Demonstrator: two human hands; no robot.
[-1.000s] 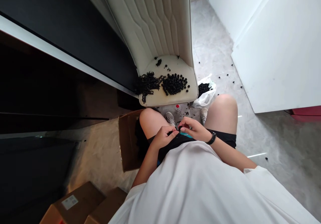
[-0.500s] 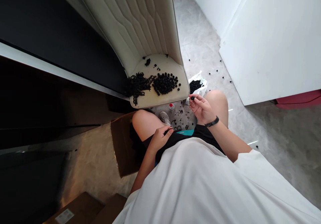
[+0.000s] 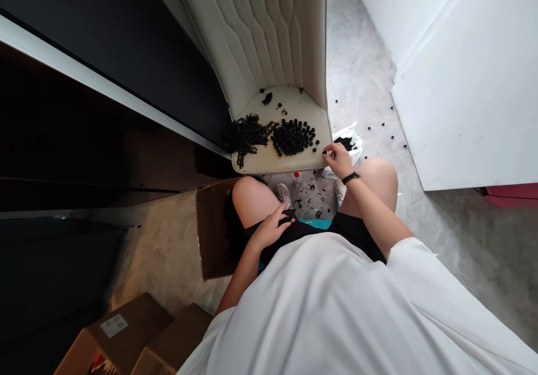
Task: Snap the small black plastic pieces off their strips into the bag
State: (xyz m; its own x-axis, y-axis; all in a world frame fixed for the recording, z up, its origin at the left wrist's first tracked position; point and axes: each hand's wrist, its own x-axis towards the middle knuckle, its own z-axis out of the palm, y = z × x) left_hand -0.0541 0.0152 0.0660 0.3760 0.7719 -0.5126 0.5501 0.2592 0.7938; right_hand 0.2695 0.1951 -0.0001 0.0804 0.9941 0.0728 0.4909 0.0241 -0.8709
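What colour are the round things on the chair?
The round things are black, seen best in the head view.

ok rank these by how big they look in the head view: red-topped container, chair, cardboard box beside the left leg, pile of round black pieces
1. chair
2. cardboard box
3. pile of round black pieces
4. red-topped container

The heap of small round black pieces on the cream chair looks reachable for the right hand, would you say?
Probably yes: the right hand pinches one black piece near the heap, with only loose pieces between.
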